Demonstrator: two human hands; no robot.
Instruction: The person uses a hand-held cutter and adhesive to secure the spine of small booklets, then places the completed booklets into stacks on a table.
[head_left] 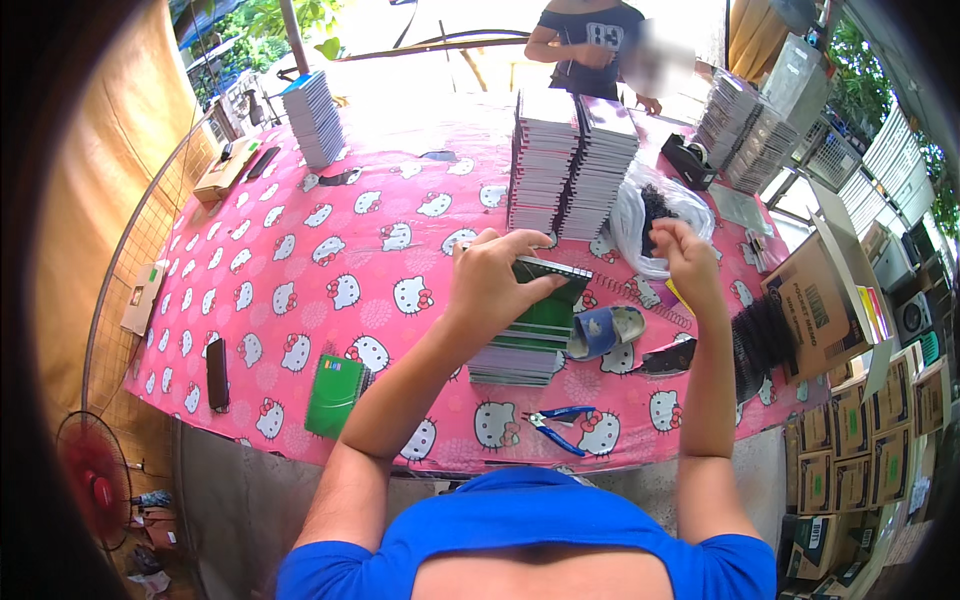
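I'm watching the left hand (497, 282) bending in, thumb and fingers pinching the green notebook (545, 312) atop its stack on the desk (375, 265); right hand (688, 258) is hovering by the white bag (628, 218), fingers curling, hold unclear.

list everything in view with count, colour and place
Green stack: 1, green, centre
Green notebook: 1, green, near left
Tall stacks: 2, whitish, far middle
Blue stack: 1, bluish, far left
Pliers: 1, blue, near edge
Spiral coil: 1, reddish, right of centre
Unclear item: 1, blue and beige, centre
Plastic bag: 1, white, right of tall stacks
Tape dispenser: 1, black, far right
Slim object: 1, black, left
Open box: 1, brown, right
Cartons: several, brown, lower right
Fan: 1, red, lower left
Tablecloth: 1, pink, across middle
Co-worker: 1, dark top, far side
Left hand: 1, bare, on green stack
Right hand: 1, bare, near plastic bag
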